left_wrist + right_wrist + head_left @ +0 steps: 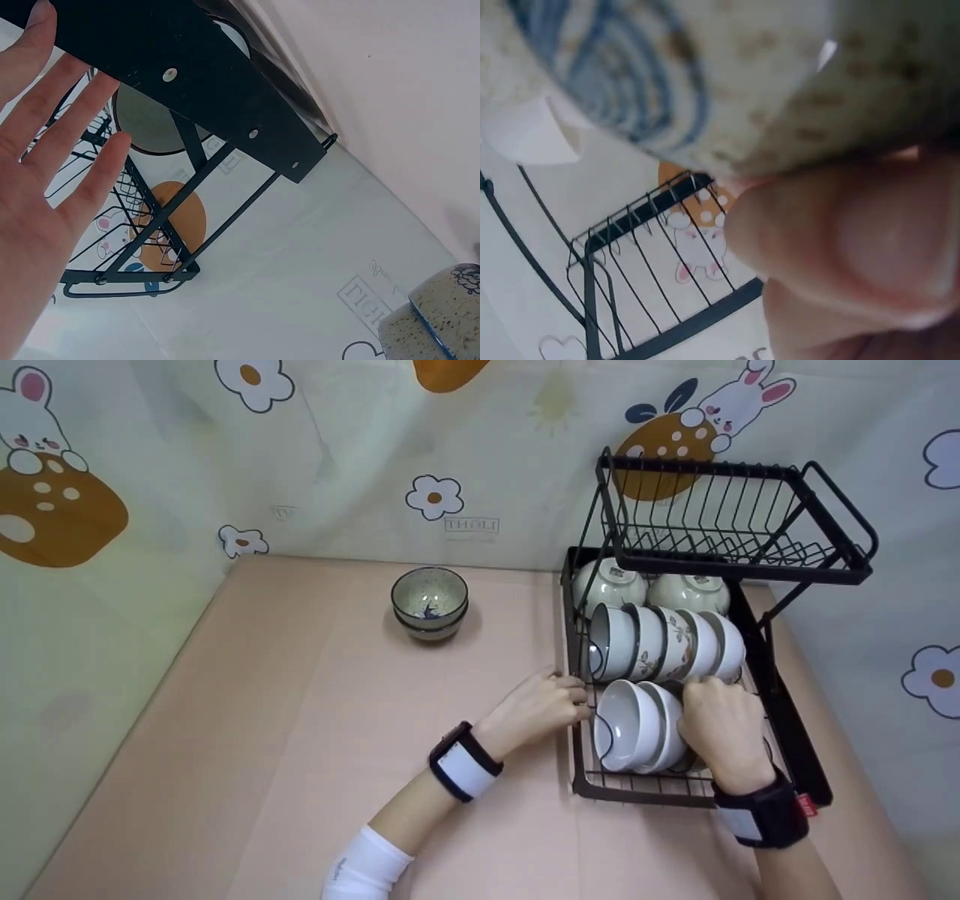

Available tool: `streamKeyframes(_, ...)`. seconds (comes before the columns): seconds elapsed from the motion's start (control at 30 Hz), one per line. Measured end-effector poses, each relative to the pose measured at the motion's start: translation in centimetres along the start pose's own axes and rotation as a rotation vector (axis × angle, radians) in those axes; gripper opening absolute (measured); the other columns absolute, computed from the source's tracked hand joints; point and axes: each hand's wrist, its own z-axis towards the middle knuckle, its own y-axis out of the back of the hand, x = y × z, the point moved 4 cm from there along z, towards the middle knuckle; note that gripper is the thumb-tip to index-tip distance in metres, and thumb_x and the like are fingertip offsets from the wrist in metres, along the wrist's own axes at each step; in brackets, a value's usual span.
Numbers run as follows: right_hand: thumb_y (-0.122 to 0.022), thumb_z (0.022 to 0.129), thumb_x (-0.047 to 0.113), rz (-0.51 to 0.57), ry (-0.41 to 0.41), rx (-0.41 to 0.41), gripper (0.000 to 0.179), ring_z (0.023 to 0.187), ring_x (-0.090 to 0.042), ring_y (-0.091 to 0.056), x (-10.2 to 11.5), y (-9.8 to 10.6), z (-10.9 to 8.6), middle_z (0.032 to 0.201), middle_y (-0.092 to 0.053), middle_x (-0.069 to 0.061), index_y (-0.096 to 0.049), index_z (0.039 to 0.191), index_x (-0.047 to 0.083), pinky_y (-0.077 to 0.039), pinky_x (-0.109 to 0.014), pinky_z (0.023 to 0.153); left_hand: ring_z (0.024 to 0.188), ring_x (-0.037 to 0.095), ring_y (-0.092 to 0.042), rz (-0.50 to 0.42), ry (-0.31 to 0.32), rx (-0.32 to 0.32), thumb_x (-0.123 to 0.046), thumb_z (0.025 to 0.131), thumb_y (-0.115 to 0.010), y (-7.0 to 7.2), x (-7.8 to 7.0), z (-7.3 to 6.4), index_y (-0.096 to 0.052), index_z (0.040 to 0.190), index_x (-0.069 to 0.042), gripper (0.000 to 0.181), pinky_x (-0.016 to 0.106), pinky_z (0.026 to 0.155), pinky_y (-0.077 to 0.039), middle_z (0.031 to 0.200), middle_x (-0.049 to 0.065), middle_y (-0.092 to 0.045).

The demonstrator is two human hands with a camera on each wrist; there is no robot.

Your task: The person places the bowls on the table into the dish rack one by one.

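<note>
A black two-tier dish rack [796, 750] stands at the right, loaded with bowls on its lower tier. My left hand [536, 709] holds the rack's left side; in the left wrist view the thumb lies over the black side panel [202, 90] and two fingers pass behind it. At the front row, my right hand [724, 727] is beside two white bowls [628, 727] standing on edge. Close up in the right wrist view, its thumb [840, 232] presses on a speckled bowl [772, 90] with blue swirls. From above, the hand mostly hides that bowl.
Behind the front row stand several bowls on edge [679, 643], with two upside-down bowls [690, 592] at the back. The rack's upper tier [739, 556] overhangs them. Two stacked speckled bowls [430, 604] sit on the pink tabletop [360, 682] near the patterned backdrop [352, 457].
</note>
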Motion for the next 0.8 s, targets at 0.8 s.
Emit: streamKeyframes(0.8, -0.065, 0.095, 0.012, 0.177, -0.044, -0.1, 0.026, 0.046, -0.048, -0.053, -1.0, 1.7, 0.8, 0.062, -0.061, -0.02, -0.059, 0.075, -0.004, -0.04, -0.057, 0.039, 0.124, 0.026, -0.066, -0.141, 0.336, -0.219, -0.016, 0.097, -0.066, -1.2, 6.2, -2.3, -0.061, 0.135, -0.009, 0.04, 0.04, 0.103, -0.056, 0.136, 0.011, -0.067)
